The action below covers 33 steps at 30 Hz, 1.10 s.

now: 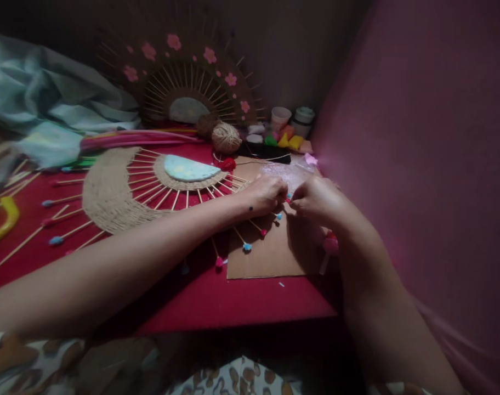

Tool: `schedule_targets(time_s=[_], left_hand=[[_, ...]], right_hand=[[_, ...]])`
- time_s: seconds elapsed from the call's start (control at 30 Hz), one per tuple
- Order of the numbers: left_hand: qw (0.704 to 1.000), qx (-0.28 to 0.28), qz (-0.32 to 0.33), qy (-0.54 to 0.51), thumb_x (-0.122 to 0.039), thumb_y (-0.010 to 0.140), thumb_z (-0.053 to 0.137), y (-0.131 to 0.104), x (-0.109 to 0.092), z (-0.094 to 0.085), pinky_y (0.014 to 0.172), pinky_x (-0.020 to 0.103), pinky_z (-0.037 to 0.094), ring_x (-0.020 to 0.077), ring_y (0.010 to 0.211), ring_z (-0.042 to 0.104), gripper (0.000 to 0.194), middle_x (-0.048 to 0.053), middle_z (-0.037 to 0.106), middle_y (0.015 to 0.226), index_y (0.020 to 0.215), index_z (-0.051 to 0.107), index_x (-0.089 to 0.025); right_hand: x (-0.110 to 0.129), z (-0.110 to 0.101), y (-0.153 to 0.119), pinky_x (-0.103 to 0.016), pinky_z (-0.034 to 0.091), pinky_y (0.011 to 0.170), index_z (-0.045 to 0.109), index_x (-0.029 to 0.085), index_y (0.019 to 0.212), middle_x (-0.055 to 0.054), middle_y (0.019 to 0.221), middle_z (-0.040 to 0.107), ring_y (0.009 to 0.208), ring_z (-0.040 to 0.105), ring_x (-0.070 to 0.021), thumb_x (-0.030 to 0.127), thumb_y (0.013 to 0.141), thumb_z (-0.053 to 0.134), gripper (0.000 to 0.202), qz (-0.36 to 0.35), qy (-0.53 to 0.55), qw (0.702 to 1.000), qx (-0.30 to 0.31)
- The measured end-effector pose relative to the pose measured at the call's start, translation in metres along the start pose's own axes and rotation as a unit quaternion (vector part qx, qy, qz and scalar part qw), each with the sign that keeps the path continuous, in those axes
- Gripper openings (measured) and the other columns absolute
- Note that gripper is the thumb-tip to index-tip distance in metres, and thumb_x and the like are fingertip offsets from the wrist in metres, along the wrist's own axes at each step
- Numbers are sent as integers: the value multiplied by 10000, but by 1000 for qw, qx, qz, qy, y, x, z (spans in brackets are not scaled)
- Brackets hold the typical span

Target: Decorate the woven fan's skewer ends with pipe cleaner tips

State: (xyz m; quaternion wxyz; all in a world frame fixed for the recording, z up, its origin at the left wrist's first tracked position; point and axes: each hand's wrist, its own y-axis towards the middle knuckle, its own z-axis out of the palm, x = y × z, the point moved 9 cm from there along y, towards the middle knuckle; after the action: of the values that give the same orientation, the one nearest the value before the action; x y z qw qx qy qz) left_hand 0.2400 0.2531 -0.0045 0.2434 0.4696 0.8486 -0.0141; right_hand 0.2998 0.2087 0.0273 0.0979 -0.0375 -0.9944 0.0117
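A half-round fan of thin sticks with a woven twine band (106, 192) and a pale blue half-disc (190, 168) at its centre lies on the red cloth. Pink and blue blobs, such as a blue one (247, 247), tip the sticks. My left hand (270, 193) is closed at the fan's right end, over a piece of cardboard (258, 260). Close by on its right, my right hand (311, 198) is pinched beside a small red and blue bit at a stick tip. What either hand's fingers hold is too small to make out.
Behind stands a second fan with pink flowers (174, 41). A twine ball (226, 137), a cup (280, 117), a jar (304, 119) and coloured clay lumps (283, 140) line the back. Yellow-handled scissors (7, 219) lie far left; a pink wall (418, 137) bounds the right.
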Motion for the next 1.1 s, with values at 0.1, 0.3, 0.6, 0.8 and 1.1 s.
schedule_targets(time_s=[0.1, 0.3, 0.6, 0.8, 1.1], left_hand=[[1000, -9, -10, -8, -157, 698, 605, 1, -1, -5, 643, 274, 396, 158, 698, 543, 128, 52, 635, 729, 789, 688, -121], [996, -17, -36, -84, -166, 706, 592, -1, 2, -13, 607, 257, 393, 135, 660, 530, 99, 25, 613, 674, 756, 666, -124], [989, 0, -23, -148, -200, 736, 608, -1, 1, -15, 540, 224, 329, 83, 576, 445, 119, -22, 510, 582, 655, 629, -115], [998, 36, -33, -48, -191, 697, 599, -3, -3, -9, 525, 218, 313, 91, 566, 464, 97, -24, 526, 565, 694, 675, -130], [999, -2, -52, -5, -103, 664, 566, -3, -8, -15, 623, 287, 362, 173, 681, 536, 161, 57, 628, 666, 726, 715, -112]], right_hand=[[-7, 10, 1, -245, 319, 445, 633, 153, 541, -30, 487, 582, 444, 493, -110, 147, 704, 587, 170, 43, 106, 992, 55], [-18, 24, 0, -221, 349, 425, 575, 145, 515, -14, 458, 554, 413, 469, -90, 131, 715, 612, 203, 121, 290, 946, 77], [-4, -1, 0, -254, 268, 505, 688, 158, 696, -39, 614, 616, 560, 476, -114, 225, 781, 562, 166, -8, 54, 995, -87], [-3, -2, -2, -252, 272, 510, 681, 162, 702, -32, 612, 608, 569, 493, -124, 161, 734, 531, 153, 6, 52, 997, -51], [11, -12, -15, -271, 298, 538, 735, 166, 768, -76, 673, 662, 618, 545, -159, 187, 749, 524, 213, 6, 10, 993, -119]])
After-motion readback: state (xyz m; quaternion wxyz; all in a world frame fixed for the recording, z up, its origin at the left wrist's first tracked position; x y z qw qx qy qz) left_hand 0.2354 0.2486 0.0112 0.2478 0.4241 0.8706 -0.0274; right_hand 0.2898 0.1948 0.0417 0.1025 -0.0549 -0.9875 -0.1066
